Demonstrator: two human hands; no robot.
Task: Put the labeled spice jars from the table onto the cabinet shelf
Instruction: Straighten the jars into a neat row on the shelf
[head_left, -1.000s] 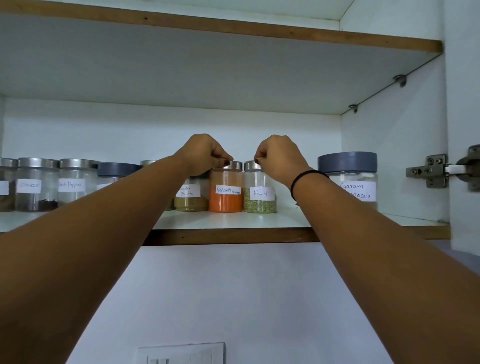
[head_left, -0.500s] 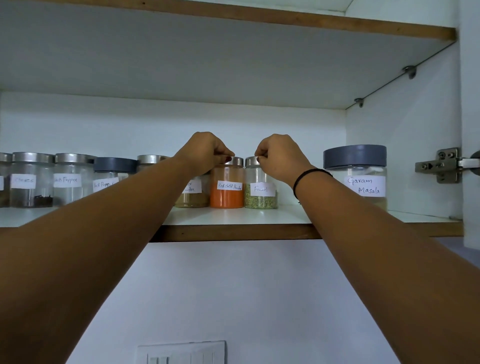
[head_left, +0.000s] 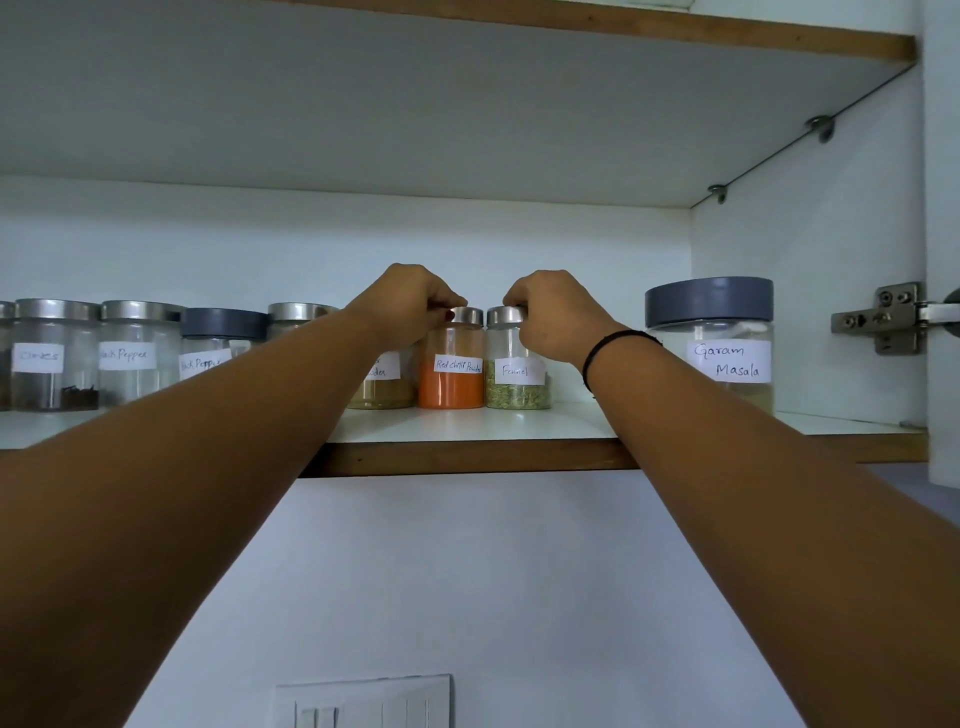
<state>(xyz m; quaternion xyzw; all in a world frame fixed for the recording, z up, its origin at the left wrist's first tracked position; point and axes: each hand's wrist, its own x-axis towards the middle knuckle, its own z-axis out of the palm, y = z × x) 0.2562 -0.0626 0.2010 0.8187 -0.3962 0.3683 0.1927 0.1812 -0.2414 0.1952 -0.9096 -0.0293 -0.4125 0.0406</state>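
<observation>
Two small glass jars with silver lids stand side by side on the white cabinet shelf (head_left: 467, 428). The red chilli powder jar (head_left: 450, 382) holds orange powder, and my left hand (head_left: 410, 306) pinches its lid from the left. The fennel jar (head_left: 517, 387) holds green seeds, and my right hand (head_left: 556, 319) grips its lid from the right. Left of them, partly behind my left hand, is a jar of tan powder (head_left: 382, 387). A big Garam Masala jar (head_left: 711, 345) with a grey lid stands at the right.
Further left on the shelf stand a cloves jar (head_left: 52, 358), a black pepper jar (head_left: 137, 358) and a grey-lidded black pepper jar (head_left: 218, 343). An upper shelf (head_left: 467, 104) hangs overhead. A door hinge (head_left: 893, 317) is on the right wall. A switch plate (head_left: 363, 701) is below.
Both hands stay on the two lids. The jars sit slightly deeper on the shelf, and the view has shifted a little.
</observation>
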